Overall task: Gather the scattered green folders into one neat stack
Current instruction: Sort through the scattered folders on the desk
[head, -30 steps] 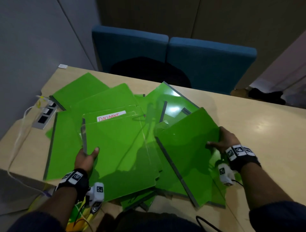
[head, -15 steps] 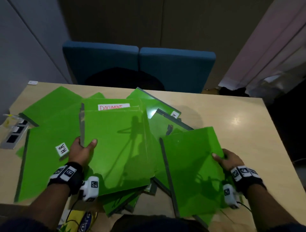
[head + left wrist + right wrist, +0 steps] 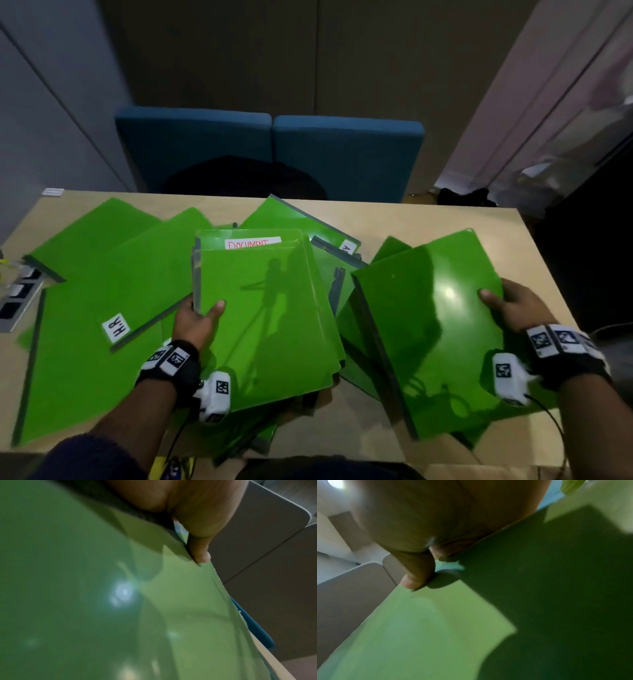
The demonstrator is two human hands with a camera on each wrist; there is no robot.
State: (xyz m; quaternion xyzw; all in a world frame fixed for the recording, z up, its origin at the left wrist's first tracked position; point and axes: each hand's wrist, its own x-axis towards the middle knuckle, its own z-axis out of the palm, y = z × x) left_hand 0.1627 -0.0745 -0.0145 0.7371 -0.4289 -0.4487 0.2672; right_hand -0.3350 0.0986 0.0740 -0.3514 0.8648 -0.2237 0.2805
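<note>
Several green folders lie scattered over the table (image 3: 428, 219). My left hand (image 3: 198, 317) grips the left edge of a small stack of green folders (image 3: 267, 318), thumb on top; a white "DOCUMENT" label (image 3: 251, 243) shows at its far end. In the left wrist view the thumb (image 3: 199, 553) presses the stack's cover (image 3: 120, 615). My right hand (image 3: 507, 306) pinches the right edge of a single green folder (image 3: 428, 339), tilted and raised off the pile. The right wrist view shows that thumb (image 3: 416, 577) on the folder's face (image 3: 428, 635). More folders (image 3: 92, 308) lie at the left, one labelled "H.R" (image 3: 116, 328).
A grey power strip (image 3: 17, 301) sits at the table's left edge. Two blue chairs (image 3: 270, 150) stand behind the far edge. Bare tabletop shows at the far right and at the near edge between my arms.
My right hand has carried its folder out to the right, away from the central pile. My left hand has kept its grip on the stack, which now sits more squarely in front of me.
</note>
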